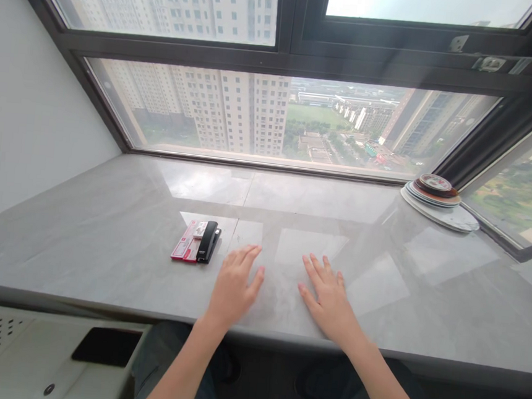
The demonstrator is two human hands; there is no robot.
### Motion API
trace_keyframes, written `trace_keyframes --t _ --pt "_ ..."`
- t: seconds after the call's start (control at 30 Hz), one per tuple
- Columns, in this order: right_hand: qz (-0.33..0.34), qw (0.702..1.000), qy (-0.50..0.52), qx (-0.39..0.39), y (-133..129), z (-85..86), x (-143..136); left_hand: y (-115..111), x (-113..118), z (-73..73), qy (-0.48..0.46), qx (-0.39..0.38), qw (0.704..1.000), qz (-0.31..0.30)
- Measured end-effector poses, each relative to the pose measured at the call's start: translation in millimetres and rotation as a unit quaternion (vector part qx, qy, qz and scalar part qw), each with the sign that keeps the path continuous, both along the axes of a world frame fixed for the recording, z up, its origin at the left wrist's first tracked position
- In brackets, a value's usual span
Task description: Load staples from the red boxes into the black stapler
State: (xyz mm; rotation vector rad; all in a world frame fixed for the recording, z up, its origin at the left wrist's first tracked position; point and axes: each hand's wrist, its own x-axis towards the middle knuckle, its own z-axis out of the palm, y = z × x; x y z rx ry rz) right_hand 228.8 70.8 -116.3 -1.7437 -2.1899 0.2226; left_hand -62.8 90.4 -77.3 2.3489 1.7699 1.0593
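Note:
My left hand (235,284) is over the grey stone sill (278,325), fingers stretched forward and thumb apart, holding nothing. To its left lies a black stapler (207,242) beside a flat red and white package (184,245). A small light-coloured box (199,229) rests on the package, close against the stapler. My right hand (328,295) is spread with its palm down on or just above the sill, and nothing is in it. A gap of bare stone separates the two hands.
A stack of plates or round boards (438,201) stands at the back right by the window frame (287,61). At the lower left, below the sill's front edge, a dark flat phone-like object (106,346) lies on a white cabinet (54,361).

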Motion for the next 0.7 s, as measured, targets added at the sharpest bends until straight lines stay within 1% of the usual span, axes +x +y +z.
trace_keyframes --t 0.03,0.1,0.17,0.2,0.27,0.4,0.57,0.7 --pt "-0.002 1.000 -0.023 0.003 1 -1.0 -4 -5 23 -5.0 0.024 -0.032 0.999 -0.023" --pt "-0.012 0.998 -0.065 0.008 3 -3.1 -12 -12 60 -17.5 0.071 -0.072 0.995 -0.026" --pt "-0.023 0.995 -0.094 0.008 3 -4.6 -17 -14 79 -28.4 0.109 -0.093 0.989 -0.019" --pt "-0.026 0.995 -0.101 0.007 2 -5.1 -18 -13 82 -32.0 0.123 -0.098 0.987 -0.017" --pt "-0.028 0.994 -0.107 0.003 2 -5.3 -19 -12 80 -35.4 0.140 -0.103 0.985 -0.018" --pt "-0.029 0.994 -0.106 0.003 1 -5.4 -17 -12 72 -33.5 0.153 -0.102 0.983 -0.017" --pt "-0.029 0.993 -0.110 0.012 1 -5.4 -18 -14 76 -32.8 0.157 -0.103 0.982 -0.004" --pt "-0.027 0.993 -0.111 0.012 0 -4.1 -18 -13 76 -33.1 0.160 -0.106 0.981 -0.006"
